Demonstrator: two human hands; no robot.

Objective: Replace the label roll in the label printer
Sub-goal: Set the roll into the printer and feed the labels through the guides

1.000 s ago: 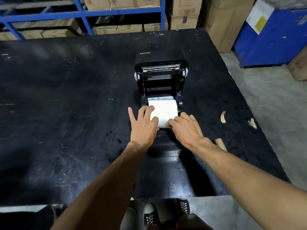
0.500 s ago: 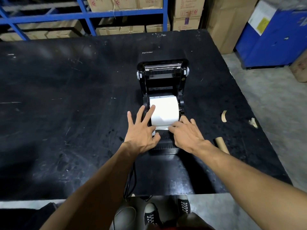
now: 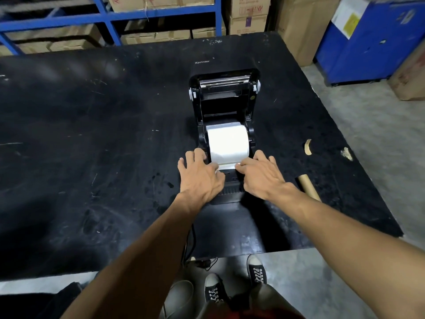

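The black label printer point(image 3: 225, 97) stands mid-table with its lid tipped up and back. A white label roll point(image 3: 227, 143) lies in the open bay, and its free end reaches forward over the front slot. My left hand point(image 3: 200, 178) is at the roll's front left corner, fingers curled against the printer's side and thumb on the paper's end. At the front right corner, my right hand point(image 3: 259, 178) pinches the same paper end between thumb and forefinger. The hands hide the printer's front edge.
A bare cardboard core point(image 3: 308, 186) lies right of the printer on the black table point(image 3: 92, 134), with paper scraps point(image 3: 307, 146) further right. A cable point(image 3: 188, 245) drops off the near edge. Blue shelving point(image 3: 110, 17) with cartons stands behind, a blue bin point(image 3: 372, 42) at right.
The roll sits lower in the bay than a second ago. Both hands slid from on top of the roll to its front edge, and my left fingers curled in.
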